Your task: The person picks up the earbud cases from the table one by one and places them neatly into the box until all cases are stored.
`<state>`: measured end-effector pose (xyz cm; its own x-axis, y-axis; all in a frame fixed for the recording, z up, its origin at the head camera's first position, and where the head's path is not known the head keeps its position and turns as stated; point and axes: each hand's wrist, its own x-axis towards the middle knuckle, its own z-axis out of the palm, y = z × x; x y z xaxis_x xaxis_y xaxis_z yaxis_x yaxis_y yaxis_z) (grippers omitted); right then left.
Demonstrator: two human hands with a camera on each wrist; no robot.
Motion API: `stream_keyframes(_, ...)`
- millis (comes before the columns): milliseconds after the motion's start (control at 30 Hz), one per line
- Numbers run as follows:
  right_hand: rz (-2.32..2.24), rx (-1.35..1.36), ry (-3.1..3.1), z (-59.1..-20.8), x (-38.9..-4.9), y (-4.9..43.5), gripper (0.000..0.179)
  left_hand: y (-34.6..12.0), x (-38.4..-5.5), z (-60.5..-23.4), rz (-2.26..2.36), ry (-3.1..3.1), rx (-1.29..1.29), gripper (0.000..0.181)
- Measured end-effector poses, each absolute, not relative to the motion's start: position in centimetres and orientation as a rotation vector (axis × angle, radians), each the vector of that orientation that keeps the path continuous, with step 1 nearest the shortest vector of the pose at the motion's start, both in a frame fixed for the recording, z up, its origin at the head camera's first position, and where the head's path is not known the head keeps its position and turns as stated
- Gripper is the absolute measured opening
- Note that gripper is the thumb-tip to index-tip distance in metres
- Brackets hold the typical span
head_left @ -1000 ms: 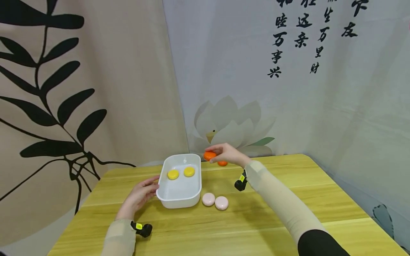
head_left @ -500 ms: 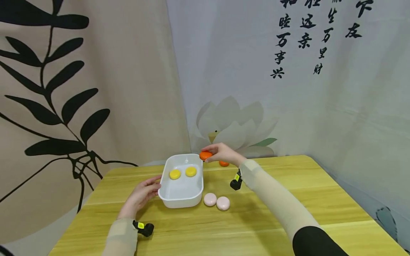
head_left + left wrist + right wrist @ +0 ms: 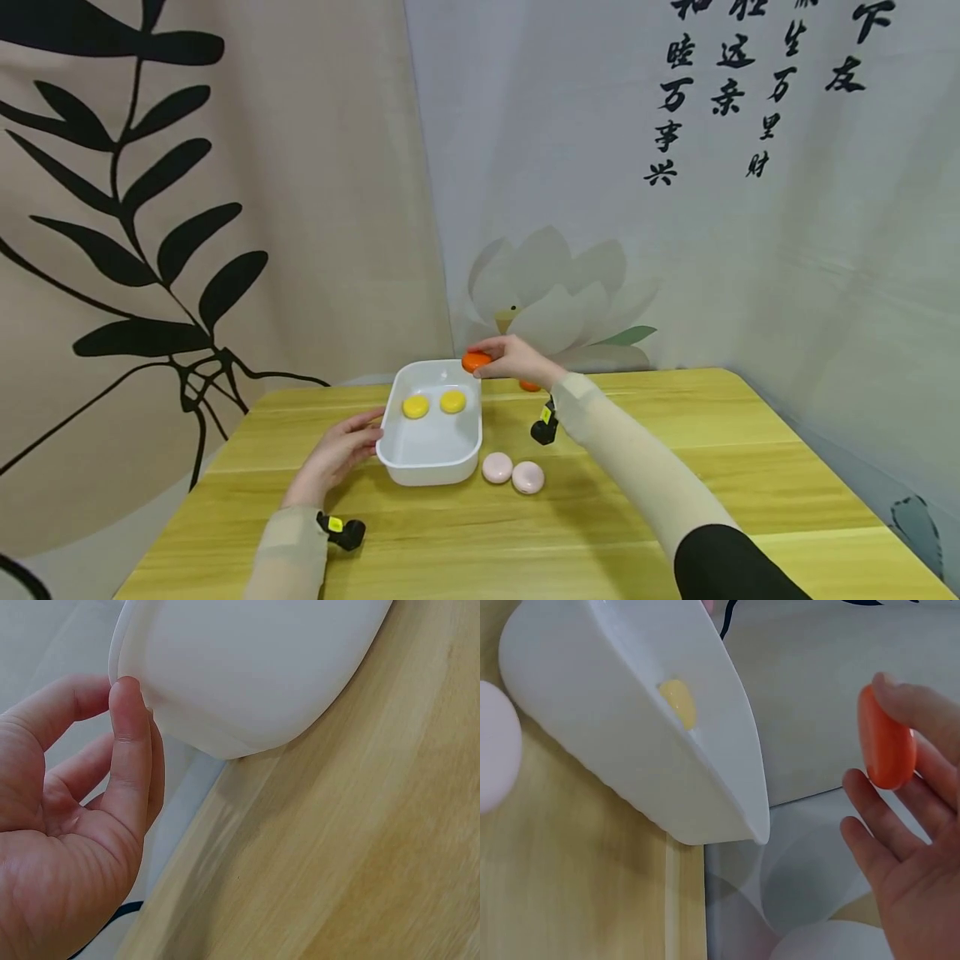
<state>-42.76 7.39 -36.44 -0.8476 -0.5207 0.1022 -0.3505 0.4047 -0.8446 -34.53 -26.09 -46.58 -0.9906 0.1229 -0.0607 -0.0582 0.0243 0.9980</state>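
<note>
My right hand (image 3: 516,360) pinches an orange, smooth, rounded puck-shaped piece (image 3: 476,362) between thumb and fingers, over the far right corner of a white tray (image 3: 431,475). In the right wrist view the orange piece (image 3: 887,742) shows edge-on, apart from the tray wall (image 3: 622,742). Two yellow round pieces lie side by side inside the tray; the left one (image 3: 415,407) sits slightly nearer than the right one (image 3: 452,401). My left hand (image 3: 337,454) holds the tray's left side, with fingertips at its rim, as the left wrist view shows.
Two pale pink round pieces, one (image 3: 497,467) beside the tray and one (image 3: 528,477) to its right, lie on the wooden table (image 3: 420,542). Another orange piece (image 3: 529,386) is partly hidden behind my right wrist. A printed curtain (image 3: 337,208) hangs behind the table.
My right hand has carried the orange piece leftward, from beside the tray to over its far right corner. The left hand stays at the tray. The head view has shifted slightly.
</note>
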Motion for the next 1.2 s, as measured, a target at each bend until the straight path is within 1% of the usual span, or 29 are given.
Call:
stream_keyframes(333, -1.399, -0.77, 2.505, -35.6, -43.8, 6.1, 0.054, -26.3, -34.5, -46.4, 2.096, 2.144, 0.076, 0.052)
stream_keyframes(600, -1.37, -0.764, 2.543, -35.6, -44.1, 5.2, 0.054, -26.1, -34.5, -46.5, 2.116, 2.142, 0.073, 0.052)
stream_keyframes(933, -1.433, -0.752, 2.517, -35.4, -44.6, 4.1, 0.052, -25.9, -34.5, -46.4, 2.108, 2.15, 0.049, 0.051)
stream_keyframes(1200, -1.48, -0.757, 2.51, -35.3, -44.5, 3.0, 0.055, -26.0, -34.4, -46.4, 2.13, 2.128, 0.03, 0.052)
